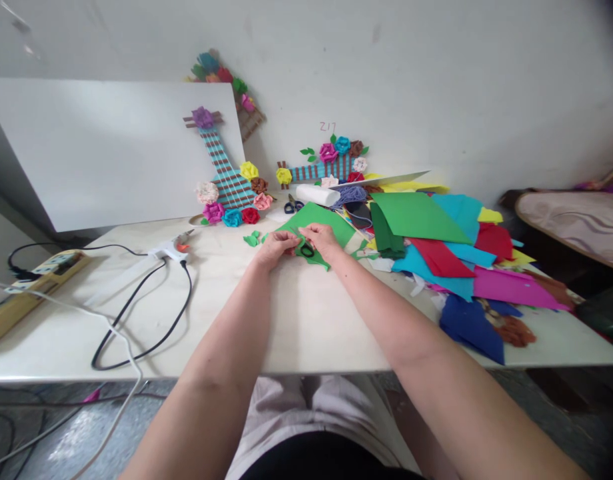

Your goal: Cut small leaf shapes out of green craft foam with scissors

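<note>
Both my hands meet over a green paper sheet (322, 219) on the white table (306, 320). My left hand (275, 248) is closed, pinching a small piece of the green paper. My right hand (322, 239) is closed beside it on the same green paper, with black-handled scissors (306, 251) just under its fingers. Small green paper scraps (252, 238) lie to the left of my hands.
A glue gun (171, 248) with a black cord lies left, near a power strip (41, 270). Paper-flower guitar crafts (226, 183) lean on the wall. Blue scissors (292, 205), a white roll (316, 195) and a heap of coloured sheets (451, 260) sit right.
</note>
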The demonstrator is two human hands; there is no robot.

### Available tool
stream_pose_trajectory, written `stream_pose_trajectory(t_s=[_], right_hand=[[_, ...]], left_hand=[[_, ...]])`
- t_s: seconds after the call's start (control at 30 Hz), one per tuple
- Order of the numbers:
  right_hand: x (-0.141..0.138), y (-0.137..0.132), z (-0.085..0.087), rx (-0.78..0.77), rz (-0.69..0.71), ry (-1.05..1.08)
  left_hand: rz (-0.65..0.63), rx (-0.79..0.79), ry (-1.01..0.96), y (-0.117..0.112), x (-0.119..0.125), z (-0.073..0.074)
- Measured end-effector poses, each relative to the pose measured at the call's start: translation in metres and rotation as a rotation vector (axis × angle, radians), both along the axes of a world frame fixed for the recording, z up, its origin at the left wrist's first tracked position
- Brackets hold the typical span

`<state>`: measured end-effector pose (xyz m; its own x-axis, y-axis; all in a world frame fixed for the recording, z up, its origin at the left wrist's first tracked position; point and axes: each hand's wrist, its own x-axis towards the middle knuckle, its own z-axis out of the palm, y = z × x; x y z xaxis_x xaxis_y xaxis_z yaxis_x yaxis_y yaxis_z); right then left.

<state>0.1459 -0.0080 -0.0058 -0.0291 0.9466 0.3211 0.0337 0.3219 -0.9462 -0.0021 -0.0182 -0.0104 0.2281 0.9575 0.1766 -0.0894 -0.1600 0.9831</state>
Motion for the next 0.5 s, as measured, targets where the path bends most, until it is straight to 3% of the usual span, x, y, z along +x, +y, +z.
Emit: stream_pose_trajectory(t_s=[0.13,0.23,0.4,0.5], right_hand=[[0.001,0.003,-0.002,-0.003,0.038,0.032],[0.002,0.009,-0.004,0.022,-0.036,-0.040],[0.007,0.009,-0.003,0.132,-0.320,-0.578],[0.009,-0.001,0.003,0.140,-0.391,-0.924]], left_hand=[[0.021,-0.009,-0.020,0.001,-0.001,0.001],[0.068,-0.034,-0.065,0.003,-0.002,0.001],[0.127,-0.057,-0.118,0.006,-0.003,0.002],[0.149,-0.061,-0.150,0.006,-0.004,0.002]])
